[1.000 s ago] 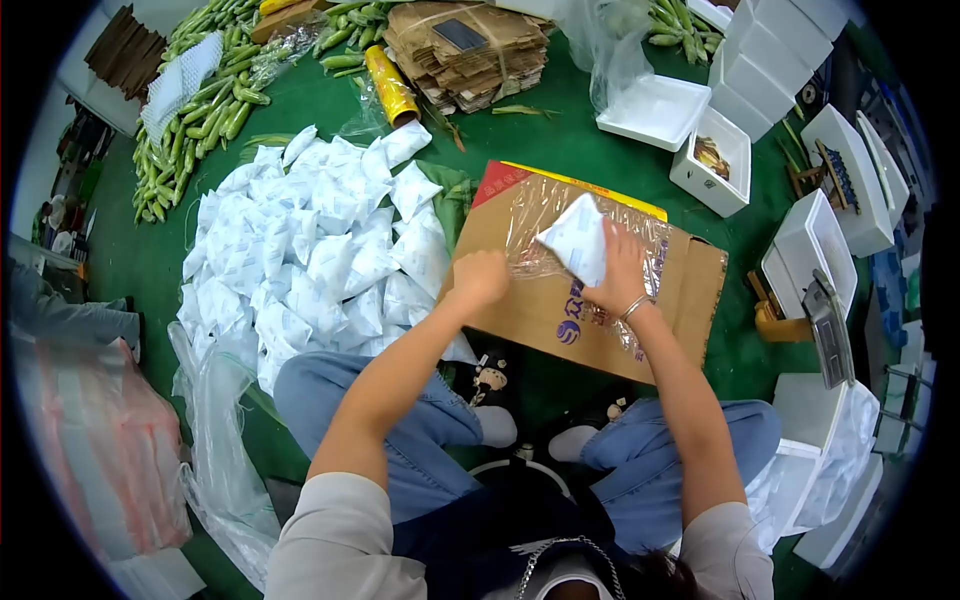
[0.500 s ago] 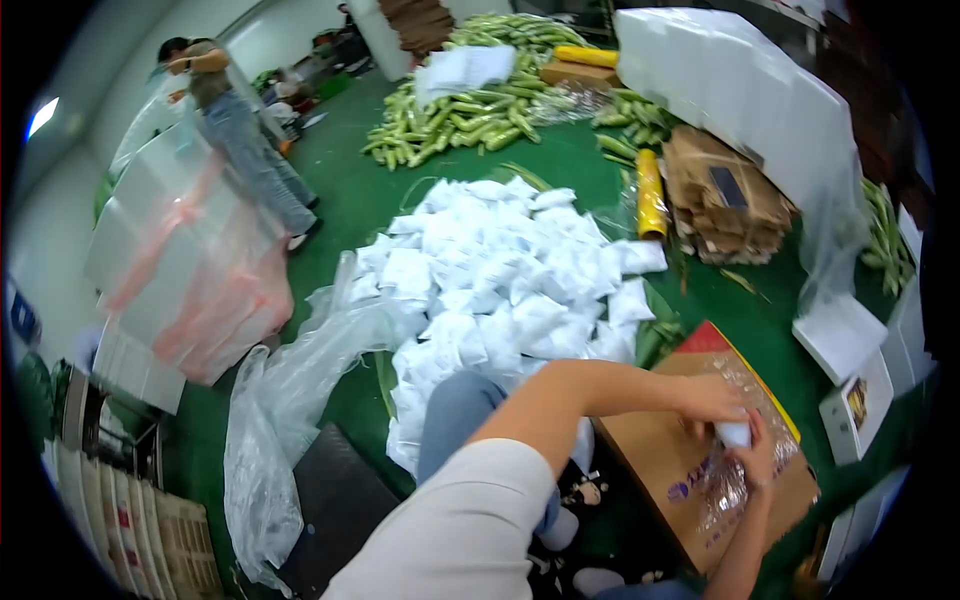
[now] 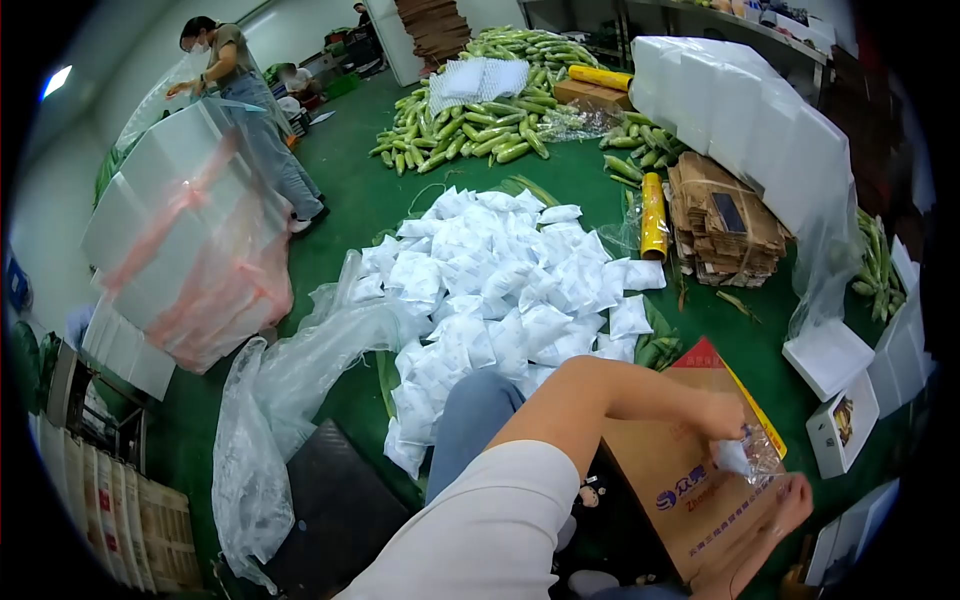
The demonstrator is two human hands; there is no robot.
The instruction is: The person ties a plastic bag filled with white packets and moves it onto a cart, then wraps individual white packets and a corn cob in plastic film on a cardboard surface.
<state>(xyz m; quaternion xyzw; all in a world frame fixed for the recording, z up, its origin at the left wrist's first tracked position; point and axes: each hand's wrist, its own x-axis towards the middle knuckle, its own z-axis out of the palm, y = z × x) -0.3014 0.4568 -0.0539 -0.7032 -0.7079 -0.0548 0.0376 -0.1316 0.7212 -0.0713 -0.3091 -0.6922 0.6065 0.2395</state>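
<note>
My left hand (image 3: 724, 418) is over the printed cardboard box (image 3: 650, 455), its fingers curled down around a small white packet (image 3: 734, 458). Crinkled clear plastic film (image 3: 764, 462) lies by the packet on the box top. Near the box's right side, my right hand (image 3: 795, 503) has its fingers pressed together at the edge of that film. A large heap of white packets (image 3: 500, 285) is spread on the floor in front of my knee.
Long green vegetables (image 3: 460, 135) are piled at the back. Beside a yellow roll (image 3: 653, 218) stands a stack of flattened cardboard (image 3: 725, 235) with a phone on it. White foam boxes (image 3: 740, 110) stand right. A person (image 3: 250, 110) is at the left, behind wrapped foam boxes (image 3: 190, 230).
My right hand has moved away from the white packet, down and to the right, to the film's edge. The left hand stays by the packet. The camera view has shifted slightly.
</note>
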